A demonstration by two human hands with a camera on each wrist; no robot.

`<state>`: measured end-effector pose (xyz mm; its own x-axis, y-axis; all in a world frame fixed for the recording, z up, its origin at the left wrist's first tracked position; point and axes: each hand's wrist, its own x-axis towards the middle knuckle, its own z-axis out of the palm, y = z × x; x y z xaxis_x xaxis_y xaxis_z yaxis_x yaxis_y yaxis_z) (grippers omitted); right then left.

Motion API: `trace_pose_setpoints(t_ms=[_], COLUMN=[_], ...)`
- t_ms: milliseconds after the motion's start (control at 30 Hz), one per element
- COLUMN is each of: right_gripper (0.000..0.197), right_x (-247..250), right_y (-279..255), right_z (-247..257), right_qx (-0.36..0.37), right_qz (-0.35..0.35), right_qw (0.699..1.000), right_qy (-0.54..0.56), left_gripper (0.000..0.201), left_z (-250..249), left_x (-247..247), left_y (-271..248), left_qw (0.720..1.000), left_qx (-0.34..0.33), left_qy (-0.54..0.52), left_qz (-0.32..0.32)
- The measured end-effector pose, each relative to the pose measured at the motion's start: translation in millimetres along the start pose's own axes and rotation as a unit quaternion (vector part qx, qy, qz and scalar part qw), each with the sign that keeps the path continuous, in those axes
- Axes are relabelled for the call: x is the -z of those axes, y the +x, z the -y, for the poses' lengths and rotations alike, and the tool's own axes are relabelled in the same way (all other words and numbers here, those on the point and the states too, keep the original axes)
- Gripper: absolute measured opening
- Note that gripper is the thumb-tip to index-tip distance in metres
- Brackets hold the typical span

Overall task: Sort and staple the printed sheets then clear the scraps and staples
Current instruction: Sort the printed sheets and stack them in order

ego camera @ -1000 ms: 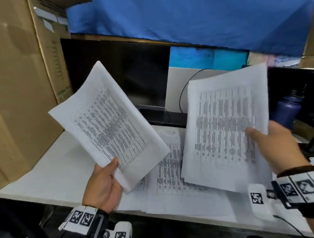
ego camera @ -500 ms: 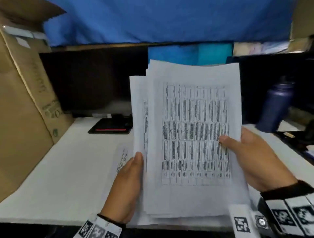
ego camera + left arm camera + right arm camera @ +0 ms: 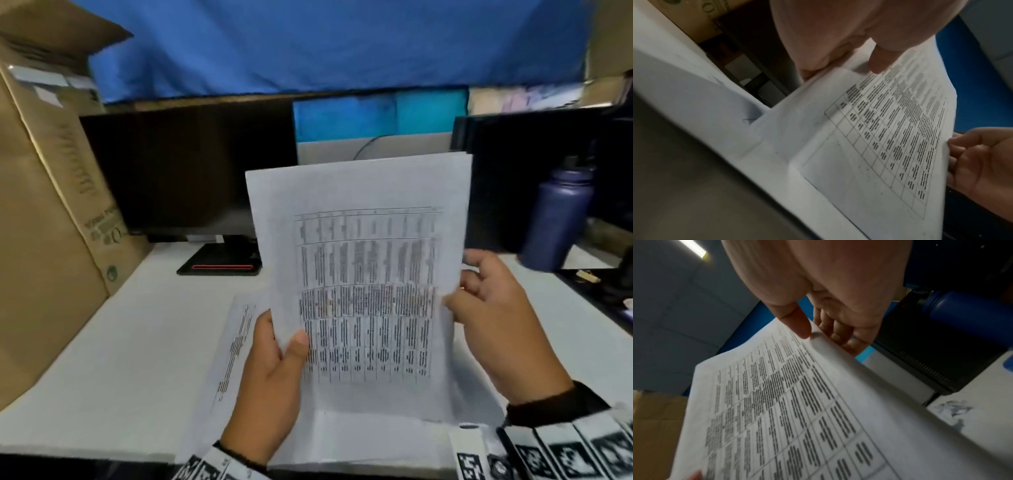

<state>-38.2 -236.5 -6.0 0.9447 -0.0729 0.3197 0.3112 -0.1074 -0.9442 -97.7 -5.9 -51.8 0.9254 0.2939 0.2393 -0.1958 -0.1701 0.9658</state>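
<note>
Both hands hold the printed sheets (image 3: pixel 363 274) upright above the counter (image 3: pixel 137 325), left hand (image 3: pixel 270 383) pinching the left edge and right hand (image 3: pixel 496 318) pinching the right (probably to square the edges before stapling).

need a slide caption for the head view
Both hands, left hand and right hand, hold printed sheets upright over the desk.

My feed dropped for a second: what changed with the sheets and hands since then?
The two bundles, held apart a second ago, have been brought together into one stack, upright before the monitor. The left hand now grips its lower left edge, and the right hand holds its right edge. A loose sheet stays on the desk; the bottle stays at right.
</note>
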Motion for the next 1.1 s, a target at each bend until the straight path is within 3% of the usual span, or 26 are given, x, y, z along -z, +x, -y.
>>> trace_pose_setpoints(t_ms=[167,300,500,700,767,833,933,967,1067,1100], right_gripper=[0.046,0.042,0.017,0.022,0.024,0.026,0.028,0.028,0.054,0.044], right_x=[-14,-14,-24,-4,14,30,52,64,80,78], right_y=[-6,-7,-10,4,9,13,21,30,34,31], right_z=[-4,6,-29,-11,0,13,15,2,-11,-5], right_qx=[-0.009,0.016,-0.117,-0.050,-0.019,0.004,-0.001,-0.014,-0.015,0.003], right_qz=[-0.001,-0.022,0.049,-0.014,-0.059,-0.101,-0.160,-0.167,-0.165,-0.166], right_qw=[1.000,1.000,0.992,0.999,0.998,0.995,0.986,0.985,0.982,0.982], right_qy=[-0.029,0.015,-0.007,0.005,0.015,0.019,0.039,0.047,0.088,0.089], left_gripper=[0.038,0.037,0.032,0.019,0.013,0.010,0.026,0.037,0.082,0.084], left_z=[-1,-3,17,0,-6,-8,5,11,31,34], left_x=[-3,2,-2,14,25,32,32,28,15,10], left_y=[4,9,2,24,37,50,70,74,83,84], left_qw=[0.999,0.999,0.998,0.996,0.990,0.963,0.886,0.857,0.773,0.751], left_qx=[0.014,0.004,0.049,0.044,0.057,0.093,0.160,0.188,0.232,0.231], left_qy=[-0.014,-0.037,0.003,0.053,0.116,0.231,0.393,0.438,0.569,0.601], left_qz=[-0.030,-0.025,0.043,0.055,0.059,0.105,0.189,0.194,0.157,0.150])
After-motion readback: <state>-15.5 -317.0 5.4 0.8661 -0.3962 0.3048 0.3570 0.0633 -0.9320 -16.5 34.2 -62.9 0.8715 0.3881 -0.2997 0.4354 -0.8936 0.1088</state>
